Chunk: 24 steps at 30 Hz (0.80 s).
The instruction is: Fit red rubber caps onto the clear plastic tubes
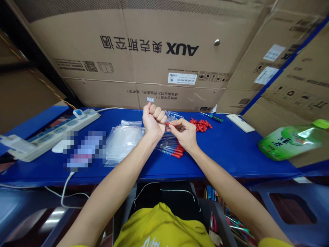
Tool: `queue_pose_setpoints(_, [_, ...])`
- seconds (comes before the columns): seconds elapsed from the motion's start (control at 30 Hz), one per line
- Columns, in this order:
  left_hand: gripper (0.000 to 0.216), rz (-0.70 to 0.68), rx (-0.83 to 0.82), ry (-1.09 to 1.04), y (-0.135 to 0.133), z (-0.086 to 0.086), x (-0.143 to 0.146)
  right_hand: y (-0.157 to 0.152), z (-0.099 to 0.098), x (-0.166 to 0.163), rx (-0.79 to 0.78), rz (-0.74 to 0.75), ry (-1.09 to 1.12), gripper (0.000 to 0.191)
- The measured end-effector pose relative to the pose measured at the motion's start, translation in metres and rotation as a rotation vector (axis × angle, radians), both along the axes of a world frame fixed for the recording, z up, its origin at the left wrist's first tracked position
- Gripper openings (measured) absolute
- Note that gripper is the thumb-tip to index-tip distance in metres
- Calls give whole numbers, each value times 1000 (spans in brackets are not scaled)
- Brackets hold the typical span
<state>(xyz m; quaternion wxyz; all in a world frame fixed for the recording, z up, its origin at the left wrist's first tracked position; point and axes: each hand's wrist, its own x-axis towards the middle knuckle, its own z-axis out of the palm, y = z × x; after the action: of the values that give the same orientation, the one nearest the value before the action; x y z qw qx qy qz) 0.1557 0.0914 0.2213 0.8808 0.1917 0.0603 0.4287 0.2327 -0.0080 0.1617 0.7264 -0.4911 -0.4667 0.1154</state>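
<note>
My left hand (pixel 154 120) is closed in a fist, knuckles up, above the middle of the blue table; whatever it holds is hidden by the fingers. Right beside it, my right hand (pixel 183 132) pinches a red rubber bulb (pixel 168 124) between thumb and fingers, close against the left fist. Beneath the hands lie several clear droppers with red bulbs (pixel 176 155), side by side. Behind the fist are clear thin tubes (pixel 174 115). A pile of loose red bulbs (pixel 202 125) sits just right of my right hand.
Clear plastic bags (pixel 123 142) are stacked left of my left forearm. Farther left are a pixelated phone (pixel 86 151) on a cable and a power strip (pixel 59 130). A green-handled screwdriver (pixel 216 118), white power bank (pixel 240 122) and green pouch (pixel 288 142) lie right. Cardboard (pixel 144 68) stands behind.
</note>
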Motion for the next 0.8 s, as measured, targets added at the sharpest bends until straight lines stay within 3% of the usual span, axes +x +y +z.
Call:
queue_pose_setpoints(0.47, [51, 23, -42, -37, 0, -3, 2, 0, -1, 1, -40, -34, -68, 23])
queue_pose_setpoints(0.8, [52, 42, 9, -32, 5, 1, -5, 0, -2, 8, -183, 117, -72, 36])
